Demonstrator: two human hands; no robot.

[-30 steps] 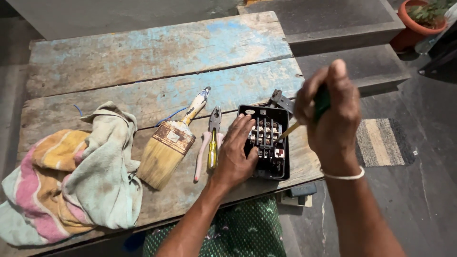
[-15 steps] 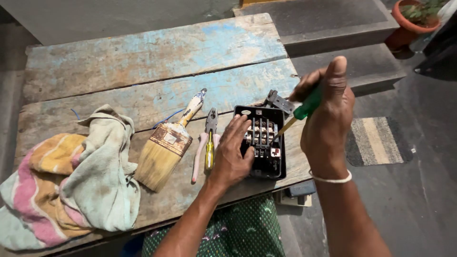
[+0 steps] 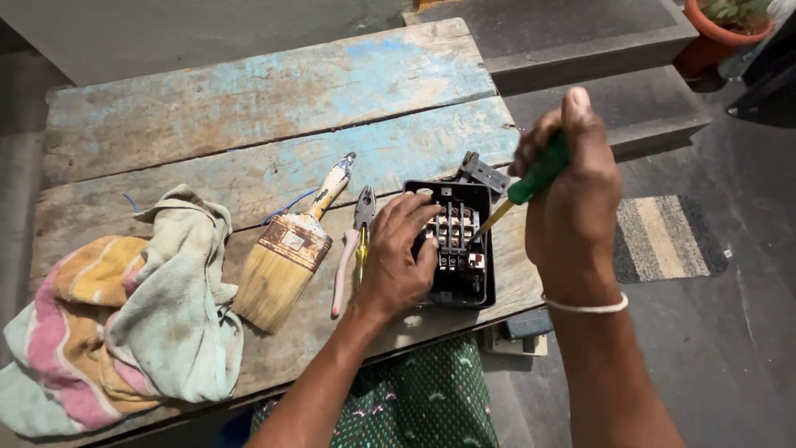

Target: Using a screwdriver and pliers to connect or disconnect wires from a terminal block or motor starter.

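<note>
- Far left: 1 rag (image 3: 124, 323), pale green w/ pink and yellow stripes, bunched up at the left near corner of the wooden table (image 3: 249, 91). It spills over the near edge, so no spare room there.
- Far half of the table, the worn blue planks, is bare; that's your widest free area.
- 1 thin blue wire (image 3: 286, 207) lies just far of the brush, another short bit near the rag's far edge.
- 1 paintbrush (image 3: 290, 249) right of the rag, apart from it. Bristles point near-left, handle far-right; long axis diagonal.
- 1 pair of pliers (image 3: 352, 249) w/ pink grips just right of the brush, nose pointing far, long axis near-to-far. Your left wrist is right beside the grips.
- Your left hand (image 3: 398, 261) presses down on the left side of the black switch box (image 3: 460, 245), fingers spread and curled over its rim and terminals, holding it steady.
- The box sits at the table's right near corner, close to both edges, w/ little margin. Long axis near-to-far, open face up. 1 grey metal bracket (image 3: 485, 172) touches its far right corner.
- Your right hand (image 3: 572, 199) is closed round 1 green-handled screwdriver (image 3: 518, 195), thumb up. Shaft slants down-left, tip in the box's terminals, handle up-right past the table's right edge.
- Right of the table: grey steps, 1 striped mat (image 3: 663, 241) on the floor, 1 plant pot (image 3: 721, 33) far right. Plenty of elbow room that side.
</note>
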